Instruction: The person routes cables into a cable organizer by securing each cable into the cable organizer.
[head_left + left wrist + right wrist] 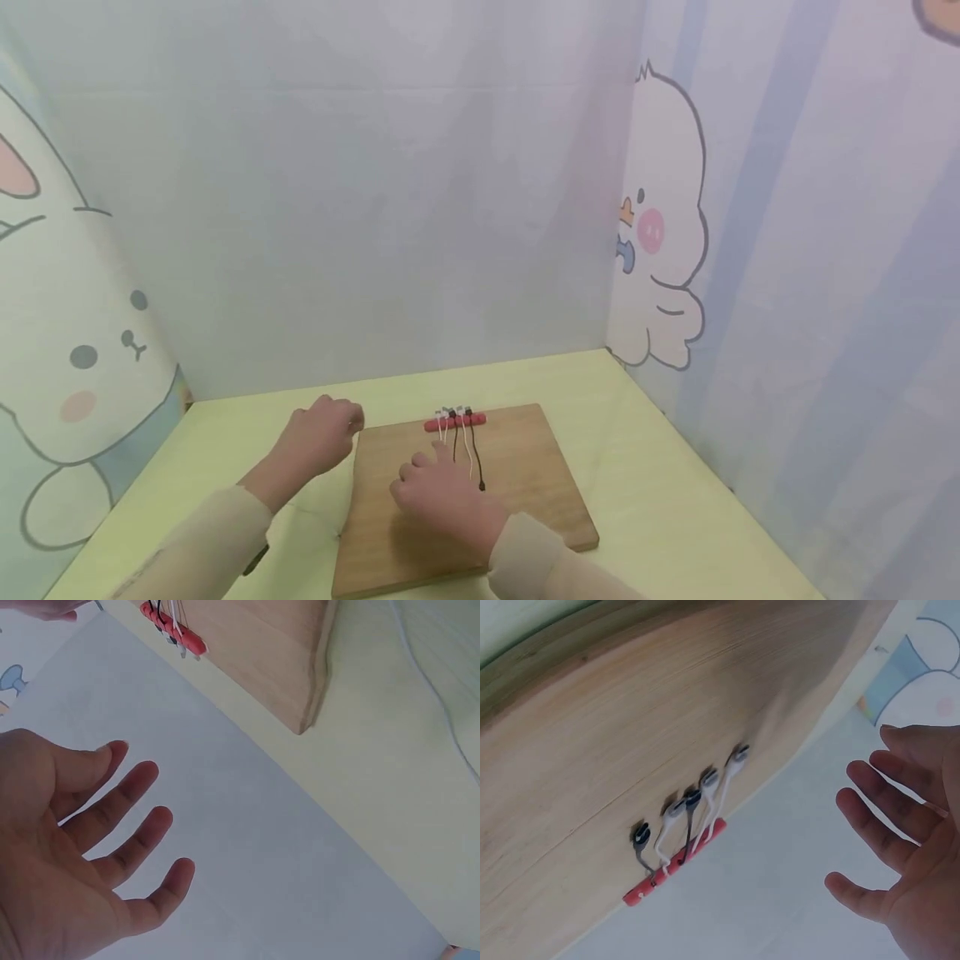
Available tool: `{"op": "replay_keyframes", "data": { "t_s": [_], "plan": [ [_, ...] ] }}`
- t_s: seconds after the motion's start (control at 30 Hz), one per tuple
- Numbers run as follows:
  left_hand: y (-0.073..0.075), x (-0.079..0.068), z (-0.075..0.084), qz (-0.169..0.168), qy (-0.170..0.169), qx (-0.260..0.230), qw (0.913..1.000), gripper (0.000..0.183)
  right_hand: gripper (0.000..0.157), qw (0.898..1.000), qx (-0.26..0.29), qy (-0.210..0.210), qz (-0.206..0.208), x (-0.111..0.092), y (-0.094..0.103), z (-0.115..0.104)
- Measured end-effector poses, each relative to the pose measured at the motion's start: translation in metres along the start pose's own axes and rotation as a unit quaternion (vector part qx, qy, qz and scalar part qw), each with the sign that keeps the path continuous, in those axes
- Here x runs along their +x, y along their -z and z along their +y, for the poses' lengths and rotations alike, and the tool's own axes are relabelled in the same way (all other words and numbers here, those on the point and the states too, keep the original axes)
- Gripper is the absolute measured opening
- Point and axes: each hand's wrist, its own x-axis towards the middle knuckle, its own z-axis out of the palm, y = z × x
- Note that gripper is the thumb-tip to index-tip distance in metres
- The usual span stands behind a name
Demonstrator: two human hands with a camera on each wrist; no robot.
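Observation:
A red strip [432,426] lies along the far edge of a wooden board [525,483]. Several short black and white cables run through it, with plug ends lying on the wood; a black cable [477,454] reaches farthest right. My right hand [450,498] hovers over the board's middle, just nearer than the strip, hiding some cable ends in the head view. The right wrist view shows the loosely bent fingers [885,817] holding nothing. My left hand [318,433] is raised by the board's far left corner, empty, its fingers [139,844] relaxed and spread.
The board rests on a pale yellow table [660,500]. A thin white cord [424,675] runs across the tabletop left of the board. A plain curtain [390,233] closes the back, and cartoon-printed sheets [667,175] hang at both sides.

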Motion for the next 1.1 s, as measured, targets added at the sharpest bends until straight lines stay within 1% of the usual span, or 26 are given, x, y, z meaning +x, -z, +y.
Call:
{"op": "replay_keyframes", "data": {
  "t_s": [0.17, 0.27, 0.37, 0.47, 0.53, 0.63, 0.67, 0.7, 0.77, 0.83, 0.9, 0.93, 1.0, 1.1],
  "plan": [
    [-0.001, -0.018, -0.034, -0.019, 0.025, -0.027, 0.9991, 0.014, 0.015, 1.0, -0.001, 0.009, 0.012, 0.011, 0.001, -0.018],
    [-0.001, -0.033, -0.057, -0.035, 0.043, -0.053, 0.9971, 0.016, 0.019, 1.0, 0.011, 0.014, 0.012, 0.018, 0.003, -0.028],
    [-0.001, -0.046, -0.081, -0.046, 0.056, -0.073, 0.9947, 0.019, 0.024, 0.999, 0.027, 0.017, 0.002, 0.022, 0.006, -0.037],
    [-0.002, -0.058, -0.096, -0.053, 0.065, -0.086, 0.9928, 0.022, 0.026, 0.999, 0.03, 0.022, 0.003, 0.024, 0.005, -0.044],
    [-0.004, -0.063, -0.102, -0.062, 0.073, -0.095, 0.9909, 0.024, 0.024, 0.999, 0.027, 0.026, 0.006, 0.026, 0.003, -0.049],
    [-0.009, -0.067, -0.11, -0.078, 0.083, -0.097, 0.9888, 0.022, 0.032, 0.999, 0.043, 0.026, 0.001, 0.031, 0.0, -0.057],
    [-0.011, -0.068, -0.113, -0.087, 0.088, -0.094, 0.9879, 0.021, 0.037, 0.999, 0.046, 0.024, -0.003, 0.033, -0.001, -0.06],
    [-0.014, -0.068, -0.116, -0.099, 0.089, -0.092, 0.9869, 0.021, 0.038, 0.998, 0.05, 0.022, -0.01, 0.035, -0.001, -0.064],
    [-0.02, -0.069, -0.121, -0.119, 0.082, -0.08, 0.9864, 0.022, 0.043, 0.998, 0.058, 0.019, -0.025, 0.039, -0.001, -0.071],
    [-0.026, -0.072, -0.125, -0.14, 0.074, -0.074, 0.9847, 0.023, 0.04, 0.997, 0.057, 0.021, -0.037, 0.042, -0.002, -0.077],
    [-0.032, -0.075, -0.127, -0.155, 0.06, -0.072, 0.9834, 0.027, 0.034, 0.996, 0.064, 0.023, -0.05, 0.042, -0.002, -0.083],
    [-0.035, -0.077, -0.127, -0.162, 0.059, -0.07, 0.9826, 0.03, 0.034, 0.996, 0.066, 0.022, -0.056, 0.042, -0.003, -0.086],
    [-0.04, -0.081, -0.127, -0.177, 0.06, -0.076, 0.9794, 0.034, 0.038, 0.996, 0.065, 0.021, -0.061, 0.041, -0.004, -0.09],
    [-0.047, -0.086, -0.126, -0.199, 0.069, -0.091, 0.9733, 0.039, 0.046, 0.997, 0.058, 0.015, -0.058, 0.039, -0.007, -0.094]
  ]
}}
